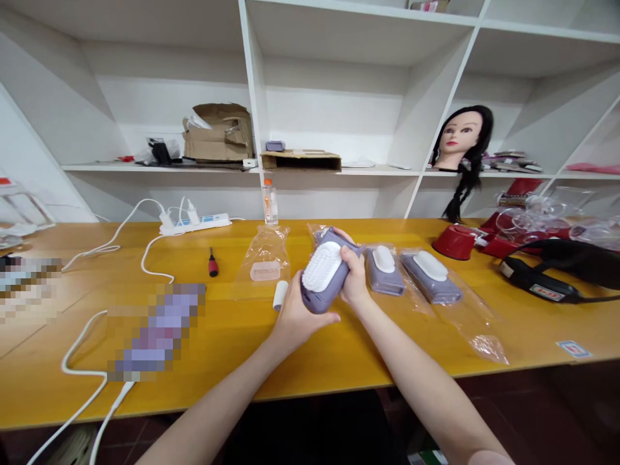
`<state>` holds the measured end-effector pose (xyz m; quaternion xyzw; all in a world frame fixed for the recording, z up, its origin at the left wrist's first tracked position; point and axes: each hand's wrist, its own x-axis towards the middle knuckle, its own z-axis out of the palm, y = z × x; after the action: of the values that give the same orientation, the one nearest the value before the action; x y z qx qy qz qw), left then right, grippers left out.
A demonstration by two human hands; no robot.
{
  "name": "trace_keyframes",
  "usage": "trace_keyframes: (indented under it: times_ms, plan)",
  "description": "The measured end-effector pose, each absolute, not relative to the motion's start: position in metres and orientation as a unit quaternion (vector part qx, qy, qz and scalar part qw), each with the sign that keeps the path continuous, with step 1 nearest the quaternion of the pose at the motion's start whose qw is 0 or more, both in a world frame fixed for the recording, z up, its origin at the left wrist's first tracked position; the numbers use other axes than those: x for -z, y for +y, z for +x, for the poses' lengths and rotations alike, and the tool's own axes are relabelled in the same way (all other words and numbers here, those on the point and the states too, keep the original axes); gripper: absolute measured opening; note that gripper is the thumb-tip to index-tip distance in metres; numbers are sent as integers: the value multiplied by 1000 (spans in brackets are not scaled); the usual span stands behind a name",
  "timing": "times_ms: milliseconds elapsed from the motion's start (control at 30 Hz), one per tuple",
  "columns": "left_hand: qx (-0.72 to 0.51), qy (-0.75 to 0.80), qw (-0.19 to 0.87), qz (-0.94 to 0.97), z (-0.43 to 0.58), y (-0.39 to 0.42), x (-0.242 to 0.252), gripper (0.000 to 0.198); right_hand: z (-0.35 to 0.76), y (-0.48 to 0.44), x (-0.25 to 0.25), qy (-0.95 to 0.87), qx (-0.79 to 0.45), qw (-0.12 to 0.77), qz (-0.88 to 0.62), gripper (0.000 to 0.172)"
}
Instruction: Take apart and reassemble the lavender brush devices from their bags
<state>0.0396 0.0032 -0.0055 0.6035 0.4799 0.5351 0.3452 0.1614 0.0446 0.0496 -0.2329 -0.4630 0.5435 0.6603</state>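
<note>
Both my hands hold a purple device with a white, bristled oval pad (322,268), tilted above the table. My left hand (296,314) wraps its lower left side, thumb stretched out along the bottom. My right hand (355,274) grips the right side, its thumb against the edge of the pad. A small white cylinder (279,294) lies close beside my left hand. To the right, a similar purple device (386,271) and a larger-looking one (431,276) lie in clear plastic. Behind the held device, another wrapped piece (320,234) is mostly hidden.
A flat plastic bag (264,258), a red-handled screwdriver (213,263) and a blurred phone (159,329) on a white cable lie to the left. Farther back are a power strip (201,223) and a bottle (270,203). Red items (453,241) and a black strap-like device (542,281) sit right.
</note>
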Motion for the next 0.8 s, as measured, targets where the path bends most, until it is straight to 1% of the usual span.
trace_keyframes:
  times_ms: [67, 133, 267, 567, 800]
  plan:
    - [-548, 481, 345, 591, 41, 7, 8, 91, 154, 40, -46, -482, -485, 687, -245, 50]
    - [-558, 474, 354, 582, 40, 10, 11, 86, 149, 37, -45, -502, -455, 692, -248, 50]
    - [-551, 484, 344, 586, 37, 12, 13, 76, 146, 35, -45, -508, -459, 686, -246, 46]
    - [-540, 508, 311, 595, 37, 10, 9, 72, 147, 38, -47, -497, -468, 694, -230, 40]
    - [-536, 519, 310, 589, 37, 7, 5, 77, 145, 37, -48, -465, -479, 706, -236, 39]
